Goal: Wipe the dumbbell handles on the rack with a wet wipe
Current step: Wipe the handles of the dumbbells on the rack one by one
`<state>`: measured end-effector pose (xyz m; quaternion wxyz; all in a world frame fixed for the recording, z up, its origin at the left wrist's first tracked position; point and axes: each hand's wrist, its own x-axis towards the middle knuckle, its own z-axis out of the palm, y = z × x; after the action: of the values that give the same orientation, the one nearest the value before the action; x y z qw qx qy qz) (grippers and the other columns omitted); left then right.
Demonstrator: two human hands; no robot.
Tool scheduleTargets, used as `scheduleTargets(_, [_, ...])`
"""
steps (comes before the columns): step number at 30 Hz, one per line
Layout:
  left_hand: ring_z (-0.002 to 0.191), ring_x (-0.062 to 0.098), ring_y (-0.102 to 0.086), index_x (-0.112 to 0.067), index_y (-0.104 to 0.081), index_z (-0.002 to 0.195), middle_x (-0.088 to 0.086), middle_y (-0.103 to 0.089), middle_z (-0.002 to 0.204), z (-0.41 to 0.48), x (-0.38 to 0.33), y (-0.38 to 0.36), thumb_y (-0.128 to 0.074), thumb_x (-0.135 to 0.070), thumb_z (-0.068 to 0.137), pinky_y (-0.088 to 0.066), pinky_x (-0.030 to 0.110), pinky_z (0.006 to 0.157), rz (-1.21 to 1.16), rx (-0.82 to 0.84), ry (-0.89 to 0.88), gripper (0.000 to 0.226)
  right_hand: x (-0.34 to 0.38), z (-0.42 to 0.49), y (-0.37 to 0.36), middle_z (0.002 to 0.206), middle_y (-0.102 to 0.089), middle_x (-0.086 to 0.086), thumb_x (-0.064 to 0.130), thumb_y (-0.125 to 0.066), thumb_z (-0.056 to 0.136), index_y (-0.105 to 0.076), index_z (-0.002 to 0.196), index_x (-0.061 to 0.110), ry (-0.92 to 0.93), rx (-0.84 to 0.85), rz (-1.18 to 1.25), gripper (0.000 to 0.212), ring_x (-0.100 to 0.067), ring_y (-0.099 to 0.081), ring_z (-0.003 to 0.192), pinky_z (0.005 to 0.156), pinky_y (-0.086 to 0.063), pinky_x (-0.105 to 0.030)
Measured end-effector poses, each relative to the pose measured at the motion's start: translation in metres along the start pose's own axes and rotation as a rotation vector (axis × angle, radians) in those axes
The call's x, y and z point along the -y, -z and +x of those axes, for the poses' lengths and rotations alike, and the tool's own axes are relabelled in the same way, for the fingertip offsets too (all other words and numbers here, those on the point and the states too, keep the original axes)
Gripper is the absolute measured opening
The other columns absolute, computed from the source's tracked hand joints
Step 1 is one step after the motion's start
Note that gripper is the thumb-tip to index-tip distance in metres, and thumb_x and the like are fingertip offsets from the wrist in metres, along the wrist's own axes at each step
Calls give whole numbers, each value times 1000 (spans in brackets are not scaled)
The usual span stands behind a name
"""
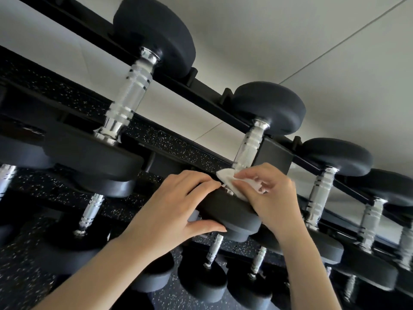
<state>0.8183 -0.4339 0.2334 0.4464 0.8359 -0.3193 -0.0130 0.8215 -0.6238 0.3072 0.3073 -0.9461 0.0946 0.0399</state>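
1. The left hand (178, 204) is gripping the dumbbell's near head (232, 212) — thumb under, fingers over — likely steadying it on the rack (201, 90).
2. The right hand (274, 198) is pinching the wet wipe (228, 179) against the lower end of the handle (248, 146).

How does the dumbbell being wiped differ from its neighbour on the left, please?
The wiped dumbbell looks smaller, with a shorter handle, than the left dumbbell. A wipe covers the wiped dumbbell's lower handle; the left dumbbell's handle is bare. Both have black round ends and ribbed chrome handles.
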Motion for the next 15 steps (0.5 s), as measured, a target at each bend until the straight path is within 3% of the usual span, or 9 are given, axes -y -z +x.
scheduleTargets(6, [109, 10, -49, -23, -55, 120, -9, -53, 117, -2, 8, 0, -59, -64, 77, -37, 31, 90, -115, 19, 67, 59, 17, 11, 2, 81, -63, 17, 32, -74, 76, -70, 74, 35, -49, 192, -277, 5, 6, -52, 75, 62, -39, -10])
scheduleTargets(10, [109, 13, -51, -22, -56, 121, -8, -54, 116, -2, 11, -2, -59, -63, 78, -41, 34, 88, -137, 12, 62, 59, 25, 16, 2, 81, -67, 15, 42, -68, 79, -69, 81, 36, -21, 273, -448, 6, -6, -57, 72, 65, -51, -33])
scheduleTargets(15, [105, 18, -54, -18, -57, 122, -4, -55, 113, -3, 13, -4, -59, -64, 80, -49, 41, 82, -151, -9, 45, 61, 30, 19, 2, 60, -60, 4, 49, -63, 82, -66, 88, 38, 33, 305, -618, 12, -18, -59, 63, 58, -52, -36])
